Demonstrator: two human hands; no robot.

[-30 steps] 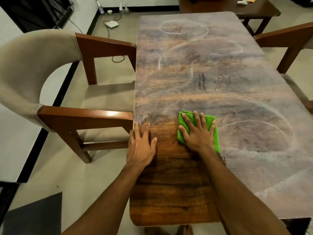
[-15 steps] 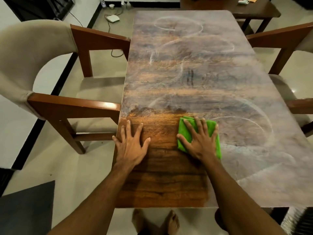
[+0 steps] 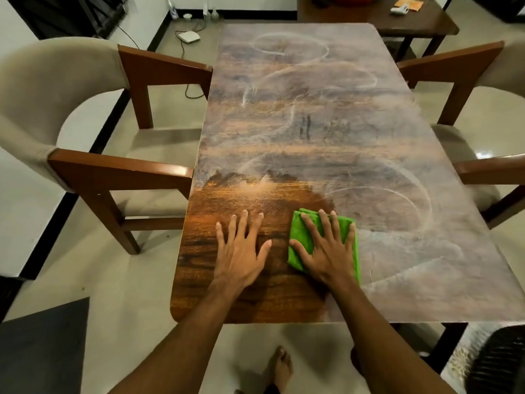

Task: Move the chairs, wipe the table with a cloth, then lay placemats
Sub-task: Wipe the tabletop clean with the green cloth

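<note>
Pale tiled floor with a black border strip surrounds a long wooden table whose top is mostly clouded by a whitish dusty film marked with curved streaks. Only the near left corner shows dark, glossy wood grain, with a ragged edge where the clean patch meets the film.

At far left a dark mat lies on the floor. Just beyond it stands the left chair, with a beige curved back and brown wooden arms, its arm ends almost touching the table's left edge. On the floor near the far wall sits a small white device with a cable trailing from it.

On the clean patch, the left hand lies flat, palm down, fingers spread and holding nothing. Just beside it, the right hand presses flat on a folded green cloth, fingers splayed over it rather than curled around it; the cloth sits on the tabletop at the boundary between the clean wood and the dusty film. Below the near table edge a bare foot stands on the tiles.

Beyond the far end of the table stands a smaller dark side table with a few small items on it, too small to identify. At right, a second chair of the same build faces the table's right edge, its arms close to it.
</note>
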